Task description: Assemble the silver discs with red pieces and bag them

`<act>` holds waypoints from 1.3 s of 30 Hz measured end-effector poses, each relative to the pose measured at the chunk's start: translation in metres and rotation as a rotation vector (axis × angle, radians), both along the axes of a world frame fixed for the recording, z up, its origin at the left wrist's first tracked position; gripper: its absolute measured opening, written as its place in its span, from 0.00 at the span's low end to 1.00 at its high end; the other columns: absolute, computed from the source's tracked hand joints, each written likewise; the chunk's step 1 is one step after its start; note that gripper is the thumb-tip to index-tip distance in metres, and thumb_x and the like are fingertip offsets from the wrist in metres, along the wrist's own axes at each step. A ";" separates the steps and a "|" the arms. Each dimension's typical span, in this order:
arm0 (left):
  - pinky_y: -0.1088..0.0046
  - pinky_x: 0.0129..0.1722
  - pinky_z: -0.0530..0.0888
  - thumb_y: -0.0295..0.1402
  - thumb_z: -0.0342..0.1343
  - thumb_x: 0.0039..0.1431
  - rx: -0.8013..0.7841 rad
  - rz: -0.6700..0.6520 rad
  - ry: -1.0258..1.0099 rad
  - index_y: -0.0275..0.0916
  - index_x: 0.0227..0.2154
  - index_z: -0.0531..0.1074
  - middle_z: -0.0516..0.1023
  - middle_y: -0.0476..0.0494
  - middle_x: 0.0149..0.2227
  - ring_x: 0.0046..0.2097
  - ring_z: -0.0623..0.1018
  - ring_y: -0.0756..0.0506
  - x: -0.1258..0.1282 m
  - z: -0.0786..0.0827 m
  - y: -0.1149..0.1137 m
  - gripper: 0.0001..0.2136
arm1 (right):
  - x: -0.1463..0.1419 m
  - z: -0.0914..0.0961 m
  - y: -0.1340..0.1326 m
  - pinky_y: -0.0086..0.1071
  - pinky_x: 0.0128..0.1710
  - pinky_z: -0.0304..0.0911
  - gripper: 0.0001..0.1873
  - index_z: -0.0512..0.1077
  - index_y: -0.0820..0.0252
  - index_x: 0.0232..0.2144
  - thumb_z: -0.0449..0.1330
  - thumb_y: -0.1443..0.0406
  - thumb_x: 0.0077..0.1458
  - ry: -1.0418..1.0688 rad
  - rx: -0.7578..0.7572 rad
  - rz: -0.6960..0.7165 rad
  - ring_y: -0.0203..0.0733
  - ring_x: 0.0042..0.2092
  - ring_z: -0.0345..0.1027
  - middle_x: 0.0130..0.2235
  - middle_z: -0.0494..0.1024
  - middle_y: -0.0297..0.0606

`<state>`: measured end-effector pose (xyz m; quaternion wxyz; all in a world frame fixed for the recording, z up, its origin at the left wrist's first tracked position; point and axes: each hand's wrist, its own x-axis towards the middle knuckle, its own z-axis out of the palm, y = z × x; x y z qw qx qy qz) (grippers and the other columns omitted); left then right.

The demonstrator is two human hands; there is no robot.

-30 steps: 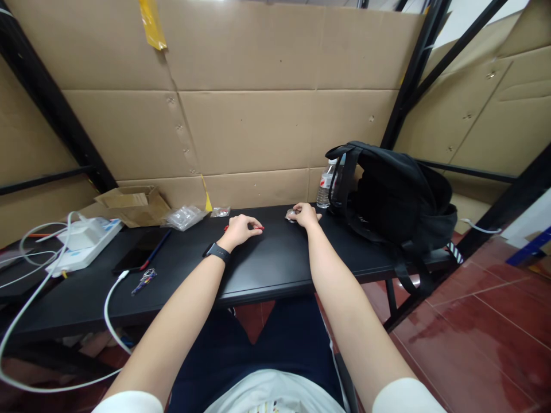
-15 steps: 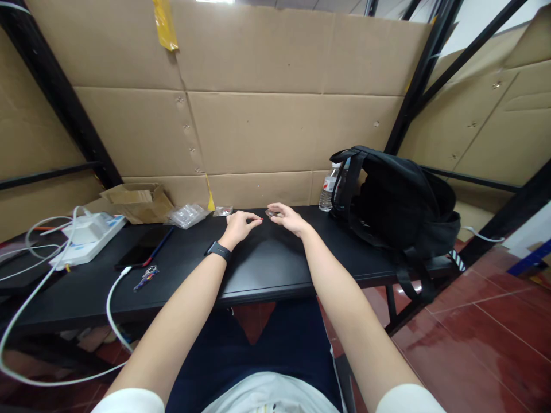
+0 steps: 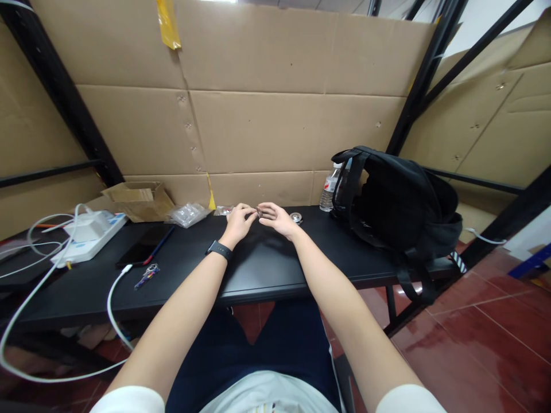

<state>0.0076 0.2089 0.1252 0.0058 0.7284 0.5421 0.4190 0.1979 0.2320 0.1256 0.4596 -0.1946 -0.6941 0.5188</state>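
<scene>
My left hand point(image 3: 239, 220), with a black watch on the wrist, and my right hand point(image 3: 275, 218) meet fingertip to fingertip above the far middle of the black table point(image 3: 267, 269). Both hands pinch a small dark part point(image 3: 259, 213) held between them; it is too small to name. A small round silver piece point(image 3: 295, 217) lies on the table just right of my right hand. A small clear bag with red bits point(image 3: 223, 210) lies just behind my left hand.
A black backpack point(image 3: 396, 201) and a water bottle point(image 3: 329, 188) stand at the right. At the left lie a clear plastic bag point(image 3: 186, 214), a cardboard box point(image 3: 136, 199), a white power strip point(image 3: 88, 235) with cables, a dark phone point(image 3: 140, 251) and keys point(image 3: 146, 276). Cardboard walls stand behind.
My right hand came left from the round silver piece, which now lies bare on the table. Both hands rose and met over the table's far middle; the red thing under my left hand is gone from view.
</scene>
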 end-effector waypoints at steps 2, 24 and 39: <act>0.65 0.51 0.70 0.39 0.56 0.66 0.023 -0.015 -0.039 0.45 0.42 0.81 0.77 0.44 0.45 0.49 0.76 0.42 0.001 -0.001 0.000 0.10 | 0.000 0.000 -0.001 0.44 0.64 0.62 0.29 0.68 0.53 0.48 0.73 0.63 0.44 0.025 -0.018 0.010 0.45 0.58 0.71 0.55 0.77 0.40; 0.61 0.48 0.65 0.35 0.56 0.66 0.098 0.018 0.140 0.45 0.40 0.79 0.76 0.43 0.43 0.48 0.73 0.39 0.004 -0.003 -0.003 0.07 | -0.002 -0.001 0.000 0.44 0.55 0.69 0.24 0.65 0.55 0.39 0.72 0.61 0.43 -0.037 0.050 -0.029 0.43 0.47 0.77 0.48 0.80 0.39; 0.63 0.48 0.69 0.34 0.56 0.64 -0.010 -0.081 0.083 0.46 0.38 0.81 0.78 0.44 0.42 0.48 0.75 0.41 -0.002 -0.010 0.004 0.08 | 0.001 -0.010 0.009 0.36 0.43 0.71 0.26 0.66 0.55 0.40 0.73 0.58 0.41 -0.129 0.133 -0.094 0.39 0.38 0.75 0.47 0.79 0.39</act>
